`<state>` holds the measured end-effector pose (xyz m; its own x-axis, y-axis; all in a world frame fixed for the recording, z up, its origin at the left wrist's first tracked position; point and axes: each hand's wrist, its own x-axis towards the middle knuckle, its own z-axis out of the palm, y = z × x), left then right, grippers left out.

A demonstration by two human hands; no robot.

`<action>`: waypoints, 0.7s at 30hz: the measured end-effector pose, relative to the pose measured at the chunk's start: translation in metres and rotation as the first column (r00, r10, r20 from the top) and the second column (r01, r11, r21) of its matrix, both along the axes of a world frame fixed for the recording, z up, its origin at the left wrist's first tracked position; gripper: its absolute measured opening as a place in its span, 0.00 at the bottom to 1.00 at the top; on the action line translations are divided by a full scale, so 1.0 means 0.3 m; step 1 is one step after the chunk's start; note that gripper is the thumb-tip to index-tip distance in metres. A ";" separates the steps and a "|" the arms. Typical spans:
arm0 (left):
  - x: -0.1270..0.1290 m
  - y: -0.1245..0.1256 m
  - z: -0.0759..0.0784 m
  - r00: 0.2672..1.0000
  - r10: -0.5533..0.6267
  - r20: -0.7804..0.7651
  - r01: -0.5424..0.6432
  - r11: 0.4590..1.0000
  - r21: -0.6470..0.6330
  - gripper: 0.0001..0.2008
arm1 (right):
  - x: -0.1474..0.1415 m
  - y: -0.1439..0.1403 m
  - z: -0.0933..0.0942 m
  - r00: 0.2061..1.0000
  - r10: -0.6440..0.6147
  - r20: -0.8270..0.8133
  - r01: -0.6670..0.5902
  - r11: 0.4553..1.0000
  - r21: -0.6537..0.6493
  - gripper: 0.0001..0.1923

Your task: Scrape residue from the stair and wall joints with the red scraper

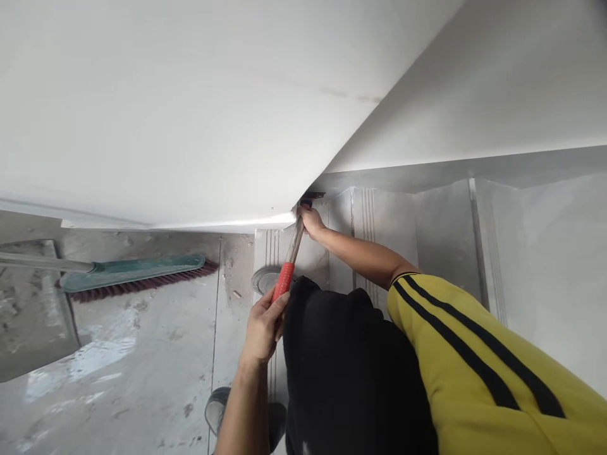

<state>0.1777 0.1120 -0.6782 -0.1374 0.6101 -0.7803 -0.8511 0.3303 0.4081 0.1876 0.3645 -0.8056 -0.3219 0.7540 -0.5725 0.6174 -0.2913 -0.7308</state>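
Gripping red-handled hammer, no markings.

Hammer: red handle sleeve, grey metal shaft. Sleeve: yellow with black stripes. Trousers: black. Broom: green head, dark red bristles. Wall panels: white. Floor: grey.

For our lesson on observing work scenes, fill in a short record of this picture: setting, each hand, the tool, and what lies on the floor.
setting: stairwell, white wall panels meeting at a corner
left hand: grips the red handle of a hammer
right hand: pressed at the panel corner, by the hammer's head
clothing: yellow sleeve with black stripes
floor: green push broom, grey shoe
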 end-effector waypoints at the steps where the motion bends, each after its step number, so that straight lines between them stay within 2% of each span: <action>1: -0.003 0.012 0.014 1.000 -0.003 -0.022 0.003 1.000 -0.003 0.18 | -0.001 0.000 0.002 0.999 -0.034 0.000 0.034 0.998 -0.043 0.11; 3: -0.008 0.029 0.029 0.999 -0.006 -0.050 0.006 1.000 -0.002 0.19 | -0.004 -0.002 0.005 0.996 -0.091 -0.014 0.089 0.990 -0.106 0.12; 8: -0.017 0.030 0.047 0.998 -0.045 -0.049 0.046 0.999 0.007 0.18 | -0.010 -0.006 0.022 0.994 -0.099 -0.052 0.093 0.989 -0.112 0.14; 12: -0.019 0.040 0.058 0.985 -0.081 -0.152 0.086 0.996 0.026 0.13 | -0.006 0.001 0.038 0.995 -0.074 -0.072 0.064 0.988 -0.138 0.14; 16: -0.019 0.057 0.060 0.964 -0.115 -0.240 0.127 0.991 0.036 0.13 | -0.004 0.005 0.047 0.995 -0.084 -0.044 0.076 0.984 -0.160 0.13; 21: -0.026 0.064 0.068 0.975 -0.117 -0.190 0.134 0.988 0.082 0.14 | -0.007 0.011 0.039 0.995 -0.086 -0.045 0.078 0.983 -0.164 0.12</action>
<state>0.1699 0.1312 -0.6577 -0.1914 0.7007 -0.6873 -0.7125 0.3824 0.5883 0.1855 0.3677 -0.7939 -0.2954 0.6780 -0.6731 0.5492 -0.4560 -0.7003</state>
